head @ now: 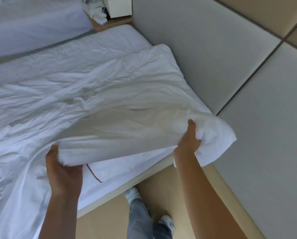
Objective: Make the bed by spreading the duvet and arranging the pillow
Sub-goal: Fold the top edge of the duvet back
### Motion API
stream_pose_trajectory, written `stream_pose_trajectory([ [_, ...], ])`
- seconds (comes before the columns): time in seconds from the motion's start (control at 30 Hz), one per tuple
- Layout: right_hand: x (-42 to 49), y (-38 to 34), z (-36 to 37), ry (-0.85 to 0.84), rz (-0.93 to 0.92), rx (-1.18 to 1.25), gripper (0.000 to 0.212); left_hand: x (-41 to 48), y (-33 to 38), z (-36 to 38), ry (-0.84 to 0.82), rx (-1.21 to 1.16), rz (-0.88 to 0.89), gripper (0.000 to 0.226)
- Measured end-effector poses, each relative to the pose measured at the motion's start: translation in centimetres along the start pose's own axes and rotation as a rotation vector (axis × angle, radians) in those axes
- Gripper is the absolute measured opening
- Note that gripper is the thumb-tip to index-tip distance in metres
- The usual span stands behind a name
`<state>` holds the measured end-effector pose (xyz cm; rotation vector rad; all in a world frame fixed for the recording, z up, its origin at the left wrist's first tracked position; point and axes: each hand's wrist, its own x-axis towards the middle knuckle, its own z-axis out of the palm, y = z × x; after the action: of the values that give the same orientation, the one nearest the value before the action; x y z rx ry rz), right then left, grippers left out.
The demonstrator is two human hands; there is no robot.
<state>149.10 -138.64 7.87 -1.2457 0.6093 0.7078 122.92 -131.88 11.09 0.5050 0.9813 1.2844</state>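
Padded grey wall panels [221,57] fill the right side of the frame, and the bed [120,171] lies diagonally from the upper middle to the lower left, its bare white sheet showing at the near edge. On top is the white duvet [92,94], wrinkled and not yet flat. The left hand [63,171] has its grip closed on the near edge of the duvet, low in the frame. The right hand [190,140] has its grip closed on the bunched corner, which is lifted off the mattress close to the wall.

I judge that the spreading step is in hand. The next move seems to call for pulling this corner outward and laying it flat along the bed edge. Room is narrow on the right, between bed and wall; the floor [110,221] below is open. No pillow is clearly visible.
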Motion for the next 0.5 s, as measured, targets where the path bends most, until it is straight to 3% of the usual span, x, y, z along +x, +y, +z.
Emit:
stream_pose_trajectory([
  [0.07, 0.5, -1.9, 3.7, 0.014, -0.138, -0.017, 0.082, 2.5, 1.1, 2.0, -0.038, 0.102, 0.045, 0.054],
  [0.1, 0.5, -2.9, 5.5, 0.001, -0.204, -0.088, 0.09, 3.9, 1.7, 3.2, -0.034, 0.126, 0.039, 0.031],
  [0.13, 0.3, -3.6, 7.4, -0.013, -0.253, -0.18, 0.1, 5.4, 2.3, 4.3, -0.03, 0.144, 0.05, 0.023],
  [0.2, 1.3, -4.7, 11.0, -0.038, -0.276, -0.232, 0.109, 8.6, 3.8, 6.3, -0.01, 0.158, 0.105, 0.03],
  [0.23, 1.8, -5.4, 12.3, -0.07, -0.224, -0.188, 0.096, 10.2, 4.5, 7.1, 0.021, 0.16, 0.136, 0.031],
  [0.3, 2.6, -7.1, 14.9, -0.135, -0.124, -0.164, 0.051, 13.1, 5.8, 8.4, 0.045, 0.185, 0.177, 0.032],
  [0.33, 3.2, -7.6, 16.2, -0.164, -0.098, -0.144, 0.042, 14.5, 6.3, 9.0, 0.051, 0.215, 0.184, 0.035],
  [0.4, 4.2, -7.8, 19.0, -0.126, -0.133, -0.161, 0.051, 17.3, 6.6, 9.8, 0.085, 0.275, 0.183, 0.034],
  [0.47, 5.1, -8.2, 22.2, 0.054, -0.301, -0.079, 0.072, 20.3, 6.6, 10.8, 0.14, 0.276, 0.177, 0.016],
  [0.5, 5.1, -8.5, 24.0, 0.115, -0.364, -0.035, 0.078, 21.9, 6.7, 11.2, 0.156, 0.29, 0.162, 0.02],
])
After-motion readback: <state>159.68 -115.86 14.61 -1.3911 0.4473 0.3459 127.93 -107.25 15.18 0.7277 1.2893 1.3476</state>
